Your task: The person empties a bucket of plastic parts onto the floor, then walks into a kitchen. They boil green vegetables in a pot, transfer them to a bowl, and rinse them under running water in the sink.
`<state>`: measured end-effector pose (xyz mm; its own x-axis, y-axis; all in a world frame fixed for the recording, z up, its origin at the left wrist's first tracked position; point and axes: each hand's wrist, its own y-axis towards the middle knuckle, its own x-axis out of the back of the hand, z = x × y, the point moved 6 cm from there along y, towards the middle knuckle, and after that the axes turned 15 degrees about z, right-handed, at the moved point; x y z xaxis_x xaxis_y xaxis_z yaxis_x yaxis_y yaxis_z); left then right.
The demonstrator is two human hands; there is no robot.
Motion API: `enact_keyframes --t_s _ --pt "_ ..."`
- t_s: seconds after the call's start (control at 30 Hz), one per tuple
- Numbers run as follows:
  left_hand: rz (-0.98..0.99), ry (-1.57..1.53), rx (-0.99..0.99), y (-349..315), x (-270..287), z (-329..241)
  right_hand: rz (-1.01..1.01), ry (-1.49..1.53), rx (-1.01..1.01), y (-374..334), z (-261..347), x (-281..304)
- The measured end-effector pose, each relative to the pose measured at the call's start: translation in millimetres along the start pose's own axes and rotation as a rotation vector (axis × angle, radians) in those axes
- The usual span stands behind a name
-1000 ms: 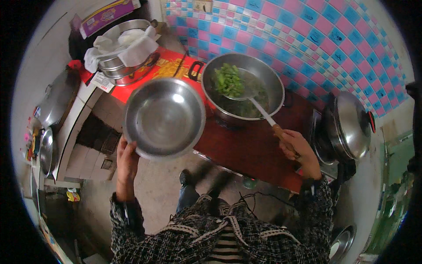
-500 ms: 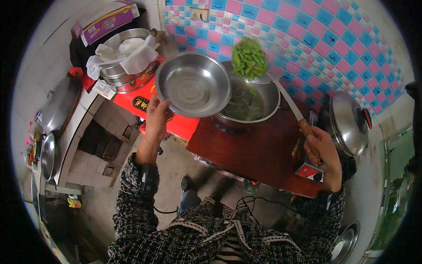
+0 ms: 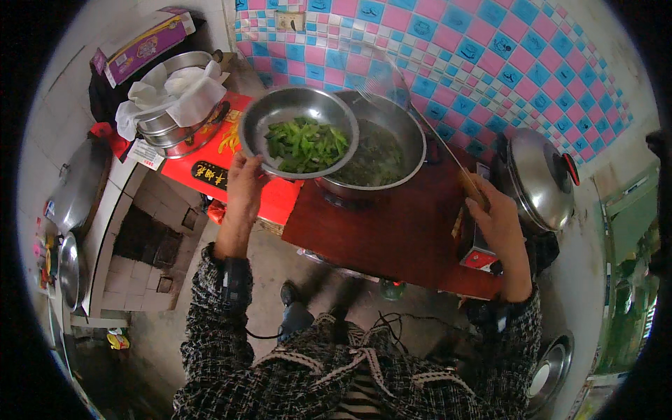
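Note:
My left hand grips the near rim of a steel bowl that holds cut green vegetables; the bowl hangs just left of a large steel pot with dark green liquid in it. My right hand holds the wooden handle of a wire skimmer, whose blurred head is raised over the far rim of the pot, in front of the tiled wall. The pot stands on a dark red table.
A lidded steel pot sits at the right of the table. Stacked steel bowls under a white cloth stand on a red surface at the left, with a purple box behind. Pan lids lie on the left counter.
The green vegetables went from the skimmer into the bowl in my left hand. The skimmer is now empty and raised over the pot's far rim. The bowl has stayed beside the pot.

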<state>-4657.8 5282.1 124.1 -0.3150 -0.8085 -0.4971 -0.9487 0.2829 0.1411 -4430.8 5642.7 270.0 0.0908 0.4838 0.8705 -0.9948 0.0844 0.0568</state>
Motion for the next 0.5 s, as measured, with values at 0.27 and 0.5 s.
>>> enact_keyframes --t_s 0.27,0.5 --pt "-0.015 0.027 -0.083 -37.1 53.8 -36.6 0.041 -0.381 -0.053 62.2 -76.1 -53.7" --pt "-0.042 0.032 -0.134 -68.5 96.9 -59.2 0.659 0.523 -0.326 92.7 -75.3 -107.7"
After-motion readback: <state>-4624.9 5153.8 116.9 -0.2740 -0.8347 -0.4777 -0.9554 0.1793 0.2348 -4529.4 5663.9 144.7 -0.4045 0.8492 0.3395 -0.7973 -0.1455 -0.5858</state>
